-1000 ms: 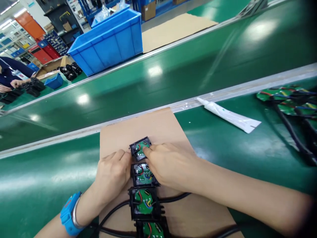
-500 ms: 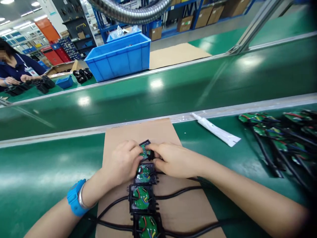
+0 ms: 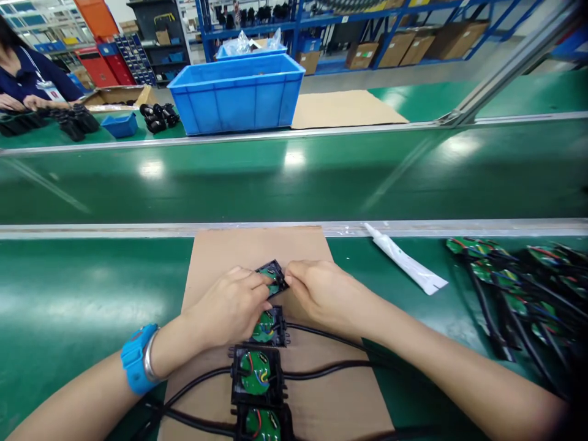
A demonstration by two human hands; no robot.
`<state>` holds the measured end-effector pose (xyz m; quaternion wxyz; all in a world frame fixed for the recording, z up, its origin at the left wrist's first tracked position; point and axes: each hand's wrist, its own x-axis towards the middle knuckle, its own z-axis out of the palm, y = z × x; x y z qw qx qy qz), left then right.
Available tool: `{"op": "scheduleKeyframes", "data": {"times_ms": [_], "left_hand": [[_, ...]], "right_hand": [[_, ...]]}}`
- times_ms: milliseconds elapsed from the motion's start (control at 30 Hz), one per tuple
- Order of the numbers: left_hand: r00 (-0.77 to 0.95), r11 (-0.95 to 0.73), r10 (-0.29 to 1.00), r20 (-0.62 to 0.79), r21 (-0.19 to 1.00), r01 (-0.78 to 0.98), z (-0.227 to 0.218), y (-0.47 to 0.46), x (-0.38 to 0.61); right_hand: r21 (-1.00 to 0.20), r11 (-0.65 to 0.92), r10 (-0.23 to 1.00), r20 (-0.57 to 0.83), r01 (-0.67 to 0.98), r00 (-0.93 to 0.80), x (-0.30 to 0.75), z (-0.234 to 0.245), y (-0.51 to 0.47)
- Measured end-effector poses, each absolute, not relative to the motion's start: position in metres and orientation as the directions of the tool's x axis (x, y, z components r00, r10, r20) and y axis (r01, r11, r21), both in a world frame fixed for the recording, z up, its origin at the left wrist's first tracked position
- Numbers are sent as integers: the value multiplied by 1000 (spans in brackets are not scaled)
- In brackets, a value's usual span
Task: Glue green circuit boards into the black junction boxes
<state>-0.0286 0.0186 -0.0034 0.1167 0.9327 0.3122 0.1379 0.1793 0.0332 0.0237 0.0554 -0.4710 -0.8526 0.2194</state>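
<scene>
My left hand [image 3: 232,303] is closed around the left side of a small open black housing [image 3: 277,270] with a green circuit board inside, a fingertip pressing on the board. The fingers of my right hand [image 3: 319,288] pinch at the right edge of the same housing, which sits tilted. What exactly lies between those fingertips is partly hidden. Just below, a second housing [image 3: 278,324] with a board is partly covered by my left hand. Nearer to me, a third housing [image 3: 257,373] and a fourth [image 3: 264,422] line up, with black cables [image 3: 331,367] running out sideways.
Under the housings lies a cardboard sheet [image 3: 312,245] on the green bench. A white tube [image 3: 407,260] rests at the right, beside a pile of wired circuit boards [image 3: 509,275]. Beyond the rail stand a blue bin [image 3: 239,101] and a co-worker [image 3: 32,73] handling black parts.
The view has levelled and tipped slightly downward. My right index finger has drawn back from the board to the housing's right edge, and the housing has turned a little. My left hand stays on it.
</scene>
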Motion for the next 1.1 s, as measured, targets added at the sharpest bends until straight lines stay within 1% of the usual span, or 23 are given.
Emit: {"op": "scheduleKeyframes", "data": {"times_ms": [100,200,300,433,533,633,667,767,867,967,1033,1100], "left_hand": [[767,-766,619,169,345,543,-2,21,-30],[762,-739,639,102,356,572,0,24,-32],[748,-725,660,68,316,611,2,25,-32],[762,-752,641,96,278,598,1,23,-30],[767,-760,636,86,236,605,0,20,-25],[755,-752,653,56,170,637,0,18,-17],[756,-754,652,51,144,641,0,18,-15],[760,-759,649,43,100,643,-1,18,-11],[745,-747,661,89,161,645,-3,17,-15],[735,-742,667,127,208,637,-4,15,-19],[741,-743,665,95,193,641,-4,15,-18],[747,-745,662,60,155,648,-5,17,-15]], "right_hand": [[-392,395,842,-208,831,-498,177,22,38],[-347,390,834,-260,853,-487,175,24,42],[-279,435,813,-287,856,-507,174,26,47],[-201,526,758,-331,826,-563,175,25,55],[-146,582,715,-377,800,-589,174,24,60],[-143,609,661,-451,780,-599,169,23,63],[-141,602,667,-452,786,-592,167,22,63],[-86,567,748,-362,819,-556,165,19,56],[-60,546,802,-251,835,-542,167,16,47],[-59,522,831,-191,851,-523,173,13,44],[-91,512,846,-118,854,-520,177,9,46],[-169,549,827,-26,818,-561,180,1,51]]}}
